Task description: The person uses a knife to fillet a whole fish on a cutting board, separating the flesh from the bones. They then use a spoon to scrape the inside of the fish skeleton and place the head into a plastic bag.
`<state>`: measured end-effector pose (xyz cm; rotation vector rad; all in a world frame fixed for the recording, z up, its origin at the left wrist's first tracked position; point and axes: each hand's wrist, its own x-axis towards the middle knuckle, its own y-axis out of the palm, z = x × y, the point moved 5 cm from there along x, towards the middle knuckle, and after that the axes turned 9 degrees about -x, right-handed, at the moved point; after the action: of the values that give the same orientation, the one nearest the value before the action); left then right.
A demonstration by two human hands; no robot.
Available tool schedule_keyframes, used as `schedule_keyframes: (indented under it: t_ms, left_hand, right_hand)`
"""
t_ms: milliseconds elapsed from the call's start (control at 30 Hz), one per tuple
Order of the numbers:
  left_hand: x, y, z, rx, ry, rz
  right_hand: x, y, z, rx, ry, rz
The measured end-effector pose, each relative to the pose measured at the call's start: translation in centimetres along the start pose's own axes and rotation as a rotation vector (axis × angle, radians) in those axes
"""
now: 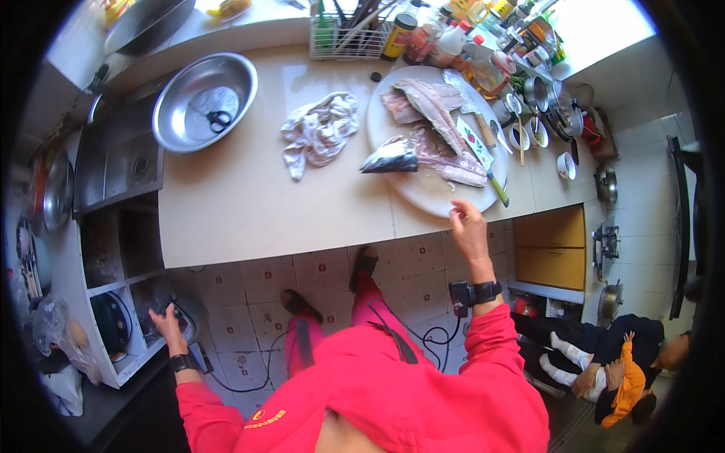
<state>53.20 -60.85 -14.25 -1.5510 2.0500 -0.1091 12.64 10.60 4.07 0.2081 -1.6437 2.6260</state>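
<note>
My right hand (469,232) is near the front rim of a round white cutting board (425,205), fingers loosely bent, nothing seen in it. On the board lie fish fillets (433,107), a fleshy fish piece (461,171) and a cut fish head (392,156), which overhangs the left rim. A kitchen knife (477,144) with a patterned blade and green handle rests at the right of the fish. Behind it is a cleaver (460,90) with a wooden handle. My left hand (166,327) hangs free beside the low open shelves, fingers spread and holding nothing.
A crumpled cloth (321,131) and a steel basin (198,71) with black-handled scissors (218,120) sit on the counter, left of the board. Farther left is a sink (122,170). Bottles (401,37) and small bowls (566,166) stand around the board. Two people (614,362) are at lower right.
</note>
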Motion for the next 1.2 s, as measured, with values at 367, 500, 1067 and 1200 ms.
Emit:
schedule_keyframes:
  t_ms: [367, 500, 1067, 1200]
  left_hand:
    - [-31.5, 32.0, -18.1, -0.135, 0.105, 0.667]
    - [-38.3, 38.1, -20.2, -0.13, 0.114, 0.865]
    - [-48.0, 54.9, -22.9, -0.215, -0.155, 1.263]
    - [-49.9, 57.6, -22.4, -0.219, -0.212, 1.209]
  right_hand:
    - [15.7, -2.3, -20.6, -0.002, 0.149, -0.147]
    - [17.1, -0.9, -21.3, -0.067, 0.132, -0.052]
    - [16.3, -2.4, -21.9, -0.055, 0.139, -0.087]
    - [20.9, -1.9, -21.2, -0.016, 0.026, -0.124]
